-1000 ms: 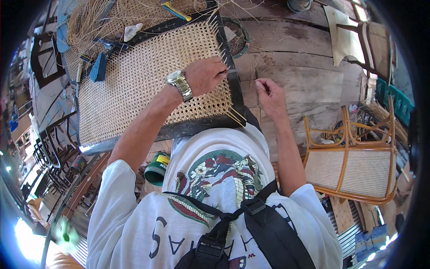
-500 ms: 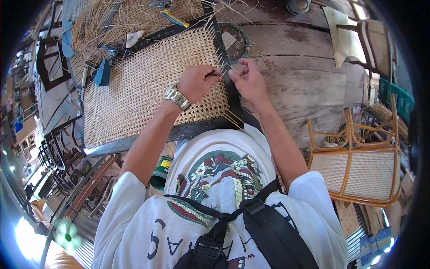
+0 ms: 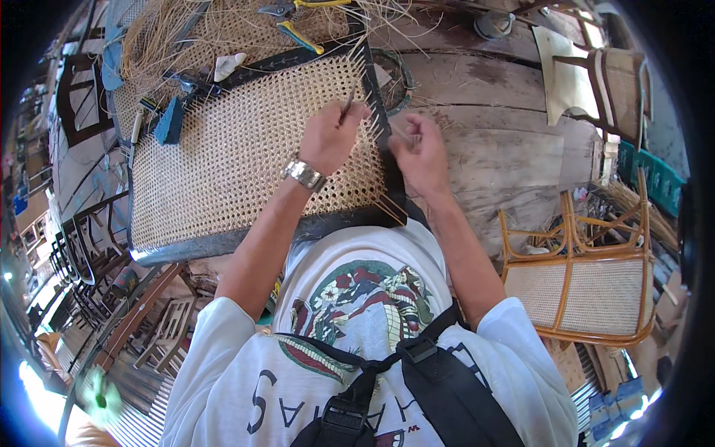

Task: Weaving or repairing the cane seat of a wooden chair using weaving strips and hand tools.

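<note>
A panel of woven cane (image 3: 246, 149) in a dark frame (image 3: 223, 242) lies in front of me, with loose strand ends sticking out along its right edge. My left hand (image 3: 328, 141), wearing a metal watch (image 3: 304, 173), is closed over the weave near that edge. A thin dark pointed tool (image 3: 347, 106) sticks up from its fingers. Just beyond the frame's right side is my right hand (image 3: 423, 158), its thumb and index finger pinched together. What they grip is blurred. A few cane strands (image 3: 391, 207) jut from the near right corner.
Loose cane strands (image 3: 160, 45), yellow-handled pliers (image 3: 302, 37), a blue block (image 3: 170, 123) and a white lump (image 3: 229, 66) lie on the panel's far part. A round dark container (image 3: 402, 82) stands right of the frame. A cane-seated rattan piece (image 3: 577, 294) lies at right.
My right hand has drawn a little right and down, away from the left. The left hand has tilted, and its tool points more upward. The view has shifted slightly.
</note>
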`<state>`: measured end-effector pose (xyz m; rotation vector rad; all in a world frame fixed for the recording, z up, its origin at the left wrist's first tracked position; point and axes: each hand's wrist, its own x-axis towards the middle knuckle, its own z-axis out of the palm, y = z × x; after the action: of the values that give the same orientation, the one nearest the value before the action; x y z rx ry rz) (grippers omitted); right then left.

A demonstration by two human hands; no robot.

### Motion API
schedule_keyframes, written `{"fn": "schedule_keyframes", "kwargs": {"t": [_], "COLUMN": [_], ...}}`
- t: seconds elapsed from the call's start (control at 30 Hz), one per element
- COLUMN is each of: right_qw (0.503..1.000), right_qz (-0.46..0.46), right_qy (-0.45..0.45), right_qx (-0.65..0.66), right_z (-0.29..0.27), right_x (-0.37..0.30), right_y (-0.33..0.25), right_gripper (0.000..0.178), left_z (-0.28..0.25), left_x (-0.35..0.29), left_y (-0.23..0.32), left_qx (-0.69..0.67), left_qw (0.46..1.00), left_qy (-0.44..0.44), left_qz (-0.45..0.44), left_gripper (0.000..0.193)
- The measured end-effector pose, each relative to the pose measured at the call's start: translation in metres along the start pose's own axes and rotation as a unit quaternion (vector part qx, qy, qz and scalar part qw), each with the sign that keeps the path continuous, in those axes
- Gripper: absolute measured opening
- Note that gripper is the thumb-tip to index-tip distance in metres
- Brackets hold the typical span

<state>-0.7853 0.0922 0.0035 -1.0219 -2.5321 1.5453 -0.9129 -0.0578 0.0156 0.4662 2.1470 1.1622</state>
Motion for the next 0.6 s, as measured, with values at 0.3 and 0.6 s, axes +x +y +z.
{"fn": "schedule_keyframes", "kwargs": {"t": [0.3, 0.6], "right_qw": [0.801, 0.910], "right_qz": [0.131, 0.187], "right_qy": [-0.282, -0.207], "right_qx": [0.511, 0.307], "right_z": [-0.033, -0.058], "right_x": [-0.026, -0.033], "right_y": [-0.040, -0.008], "right_gripper": [0.035, 0.034], "left_z": [0.003, 0.006], "left_x": [-0.028, -0.019], "left_y": [0.066, -0.019], "left_qx": [-0.332, 0.026], "left_qw": [0.908, 0.995], "left_qy": [-0.252, 0.018], "left_qz": [-0.044, 0.091], "left_gripper": [0.058, 0.031]}}
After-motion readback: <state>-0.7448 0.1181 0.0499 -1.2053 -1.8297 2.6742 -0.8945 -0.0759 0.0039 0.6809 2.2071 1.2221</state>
